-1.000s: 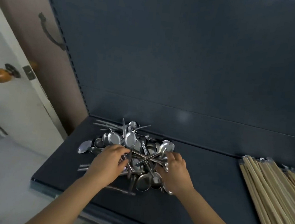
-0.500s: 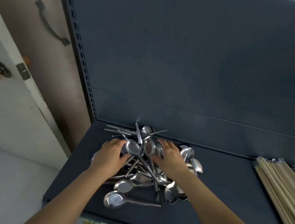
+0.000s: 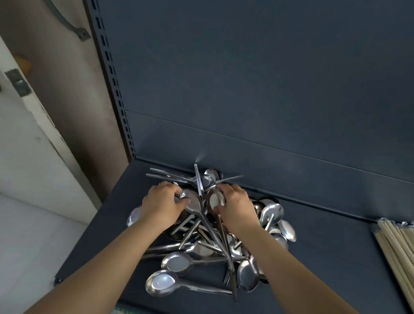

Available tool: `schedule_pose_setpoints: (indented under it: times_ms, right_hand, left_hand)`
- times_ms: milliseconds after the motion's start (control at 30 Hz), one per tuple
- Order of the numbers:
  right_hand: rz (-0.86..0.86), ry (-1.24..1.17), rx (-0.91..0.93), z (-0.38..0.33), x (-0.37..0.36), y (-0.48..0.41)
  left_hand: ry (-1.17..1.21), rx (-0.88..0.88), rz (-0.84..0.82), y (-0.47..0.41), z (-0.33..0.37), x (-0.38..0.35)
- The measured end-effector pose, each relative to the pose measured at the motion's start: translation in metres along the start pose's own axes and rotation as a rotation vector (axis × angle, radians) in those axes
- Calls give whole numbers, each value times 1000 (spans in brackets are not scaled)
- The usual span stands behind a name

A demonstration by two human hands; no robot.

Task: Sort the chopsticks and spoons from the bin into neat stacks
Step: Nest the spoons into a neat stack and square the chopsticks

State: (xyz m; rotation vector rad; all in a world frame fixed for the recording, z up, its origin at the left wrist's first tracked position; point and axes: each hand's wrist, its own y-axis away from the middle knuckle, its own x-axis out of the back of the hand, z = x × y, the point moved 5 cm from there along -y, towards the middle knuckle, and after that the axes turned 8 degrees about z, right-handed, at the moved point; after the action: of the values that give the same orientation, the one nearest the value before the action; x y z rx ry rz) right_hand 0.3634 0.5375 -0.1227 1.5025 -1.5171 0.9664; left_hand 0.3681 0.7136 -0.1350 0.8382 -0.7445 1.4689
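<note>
A tangled pile of steel spoons [image 3: 200, 254] lies on the dark shelf [image 3: 330, 255], handles pointing every way. My left hand [image 3: 162, 206] rests on the pile's left side, fingers curled around the bowl of one spoon [image 3: 192, 203]. On the right of the pile's top, my right hand [image 3: 237, 208] has its fingers closed on the bowl of another spoon [image 3: 214, 201]. A stack of pale wooden chopsticks [image 3: 407, 259] lies lengthwise at the shelf's right edge, apart from both hands.
The shelf's dark back panel [image 3: 257, 86] rises right behind the pile. A slotted upright [image 3: 109, 63] marks the left end of the shelf. Beyond it is a brown door with a handle [image 3: 60, 16] and a white door [image 3: 7, 134].
Both hands have moved from the near side of the pile up to its top and closed on spoons. The pile has spread toward me. The camera has shifted closer and to the left.
</note>
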Motion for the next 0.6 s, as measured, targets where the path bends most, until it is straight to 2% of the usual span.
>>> schedule_pose_setpoints:
  times_ms: [100,267,467,600]
  right_hand:
    - [12,-37,-18,5,5,-2]
    - [36,-88,-68,11,14,-3]
    - [156,-279,-155,14,29,-3]
    - [251,-335,-113,12,47,0]
  left_hand:
    - [117,29,1,-3,0,1]
    - [184,54,18,-3,11,8]
    - [314,48,16,0,24,13]
    - [430,66,13,1,34,18]
